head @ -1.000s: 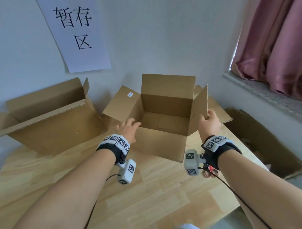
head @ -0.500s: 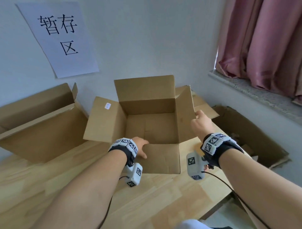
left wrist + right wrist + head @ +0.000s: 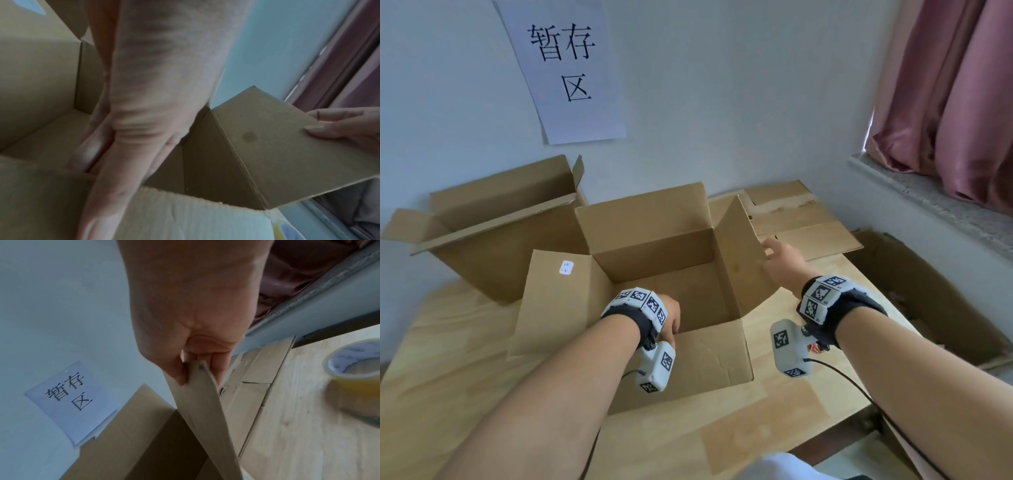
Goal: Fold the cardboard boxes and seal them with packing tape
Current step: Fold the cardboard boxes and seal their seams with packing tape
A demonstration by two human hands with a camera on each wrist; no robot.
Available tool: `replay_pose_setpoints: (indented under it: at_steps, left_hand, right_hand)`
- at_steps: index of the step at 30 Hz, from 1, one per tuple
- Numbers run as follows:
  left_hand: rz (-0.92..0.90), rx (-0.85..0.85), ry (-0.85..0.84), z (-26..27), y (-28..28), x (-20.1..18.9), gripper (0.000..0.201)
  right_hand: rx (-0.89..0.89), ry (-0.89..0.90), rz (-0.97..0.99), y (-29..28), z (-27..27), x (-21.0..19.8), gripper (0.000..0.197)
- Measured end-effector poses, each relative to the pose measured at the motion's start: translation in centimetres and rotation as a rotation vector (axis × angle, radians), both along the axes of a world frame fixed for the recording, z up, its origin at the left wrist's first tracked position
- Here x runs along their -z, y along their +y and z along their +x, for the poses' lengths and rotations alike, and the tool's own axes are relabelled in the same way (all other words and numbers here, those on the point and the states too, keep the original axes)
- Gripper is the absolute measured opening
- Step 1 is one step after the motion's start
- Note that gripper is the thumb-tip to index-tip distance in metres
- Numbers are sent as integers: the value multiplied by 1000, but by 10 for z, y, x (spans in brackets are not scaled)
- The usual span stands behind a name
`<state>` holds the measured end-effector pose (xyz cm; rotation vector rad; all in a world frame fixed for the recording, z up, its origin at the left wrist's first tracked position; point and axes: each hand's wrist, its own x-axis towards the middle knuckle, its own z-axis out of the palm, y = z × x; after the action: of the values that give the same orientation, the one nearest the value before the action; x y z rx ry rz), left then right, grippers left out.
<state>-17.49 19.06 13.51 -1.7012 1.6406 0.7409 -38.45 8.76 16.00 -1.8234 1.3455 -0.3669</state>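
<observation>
Your right hand (image 3: 784,260) reaches forward with the arm nearly straight and pinches the top corner of the box's right flap (image 3: 743,253) — thumb on the inner face, fingers (image 3: 337,116) behind it; the flap stands tilted outward. Your left hand (image 3: 667,317) bends down at the wrist over the near wall of the open box (image 3: 709,356), fingers curled inside the rim and thumb on the outer face, gripping that wall. The box sits upright on the wooden table (image 3: 774,407), its back flap raised and its left flap (image 3: 558,291) splayed outward; a roll of tape (image 3: 355,369) rests on the table to the right of your right hand. A second open box (image 3: 493,236) lies behind on the left, flattened cardboard (image 3: 801,219) behind on the right, a paper sign (image 3: 565,68) on the wall.

Half a second ago the right flap stood closer to upright — it now leans further out; both grips are unchanged.
</observation>
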Motion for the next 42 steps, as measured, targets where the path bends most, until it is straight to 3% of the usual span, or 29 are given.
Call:
replay_pose_setpoints:
  at_steps: [3,6,9,11,15,19,21,23,29,34,37,40,42]
  left_hand:
    - [51,-66,-60,24,22,-10,38]
    - [72,-99,-118,46,35,-16,24]
    - [-93,-183,-26,60,43,-7,60]
    - [-162,-229,90,63,46,-1,70]
    - [-97,-379,119,70,49,11,85]
    - [-174,-498,0,92,59,20,63]
    - [-184,-551,-58,109,66,29,49]
    - [-194,-509,-143,131,71,37,39]
    - [-157,-739,-276,196,87,58,27]
    - [-308,-911,-225,187,98,38,32]
    - [-424,-1055,-183,180,90,37,54]
    - [-720,-1252,-40,169,81,37,71]
    - [-978,-1231,-20,157,77,37,83]
  right_hand:
    - [-195,46,-3,13,26,-3,16]
    - [-284,139,-83,19,55,-6,33]
    - [-282,97,-25,22,87,-6,34]
    - [-272,23,70,26,107,-3,32]
    - [-366,-36,201,41,147,12,29]
    - [-409,-241,388,56,180,18,24]
    - [-350,-320,453,55,189,17,34]
    - [-291,-313,449,50,192,18,45]
    - [-167,-255,404,35,181,31,41]
    - [-105,-236,428,31,178,38,38]
    - [-74,-233,454,28,172,41,37]
    - [-53,-241,462,22,160,45,36]
    - [-26,-244,476,15,149,48,36]
